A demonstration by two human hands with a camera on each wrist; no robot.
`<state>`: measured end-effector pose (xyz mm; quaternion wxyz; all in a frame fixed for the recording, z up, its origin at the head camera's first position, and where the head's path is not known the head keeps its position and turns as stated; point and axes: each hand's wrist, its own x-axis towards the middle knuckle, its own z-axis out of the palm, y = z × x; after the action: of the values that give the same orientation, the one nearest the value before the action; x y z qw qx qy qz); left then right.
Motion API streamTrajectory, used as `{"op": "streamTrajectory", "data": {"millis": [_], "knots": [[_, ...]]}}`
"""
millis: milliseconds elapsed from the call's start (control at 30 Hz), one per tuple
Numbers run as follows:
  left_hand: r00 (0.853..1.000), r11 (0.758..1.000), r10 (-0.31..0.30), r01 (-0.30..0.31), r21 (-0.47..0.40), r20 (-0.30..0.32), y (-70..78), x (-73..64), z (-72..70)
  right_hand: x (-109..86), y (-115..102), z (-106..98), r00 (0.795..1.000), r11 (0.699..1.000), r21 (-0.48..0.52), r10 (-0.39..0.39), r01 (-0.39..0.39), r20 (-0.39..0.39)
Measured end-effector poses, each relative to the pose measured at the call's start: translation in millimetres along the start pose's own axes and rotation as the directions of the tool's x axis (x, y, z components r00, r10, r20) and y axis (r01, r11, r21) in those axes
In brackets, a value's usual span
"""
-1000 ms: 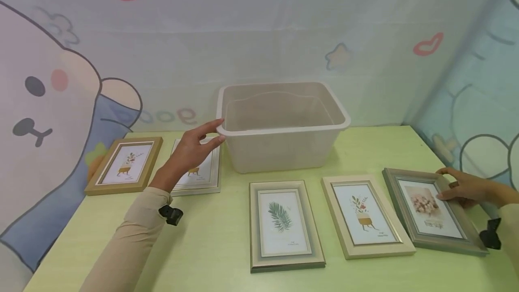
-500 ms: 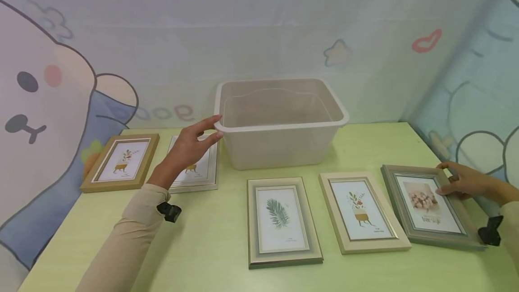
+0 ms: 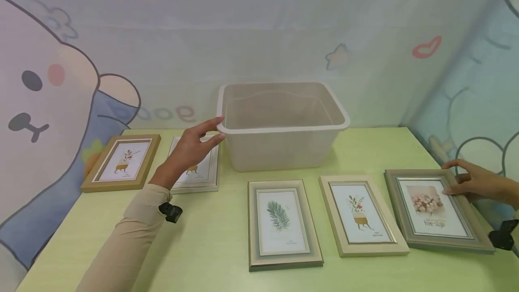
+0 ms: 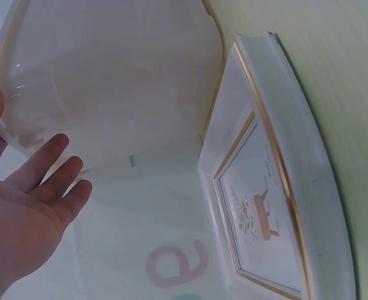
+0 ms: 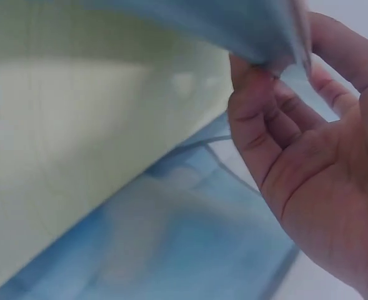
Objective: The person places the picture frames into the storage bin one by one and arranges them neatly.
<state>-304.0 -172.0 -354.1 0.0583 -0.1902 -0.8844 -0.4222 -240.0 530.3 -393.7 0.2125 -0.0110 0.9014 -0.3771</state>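
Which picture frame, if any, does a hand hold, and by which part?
The right hand grips the grey-framed flower picture by its far right edge; the left hand only touches the translucent plastic bin's rim.

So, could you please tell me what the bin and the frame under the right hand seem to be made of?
The bin looks like translucent, matte whitish plastic: the far wall shows faintly through it. The frame seems to be grey-green moulded wood or plastic with a silvery inner edge; which, I cannot tell.
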Motion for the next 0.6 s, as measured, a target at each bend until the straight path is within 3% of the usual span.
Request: {"op": "streamTrajectory", "data": {"millis": [333, 600], "knots": [[0.999, 0.999, -0.034, 0.034, 0.008, 0.019, 0.9, -0.8, 1.5, -11.8, -27.6, -13.0, 0.988, 0.997, -0.074, -0.009, -0.002, -0.153], [1.0, 1.0, -0.023, 0.022, 0.005, 0.009, 2.5, -1.3, 0.0, -15.4, -53.1, -26.5, 0.99, 0.999, -0.037, 0.016, -0.021, -0.138]]}}
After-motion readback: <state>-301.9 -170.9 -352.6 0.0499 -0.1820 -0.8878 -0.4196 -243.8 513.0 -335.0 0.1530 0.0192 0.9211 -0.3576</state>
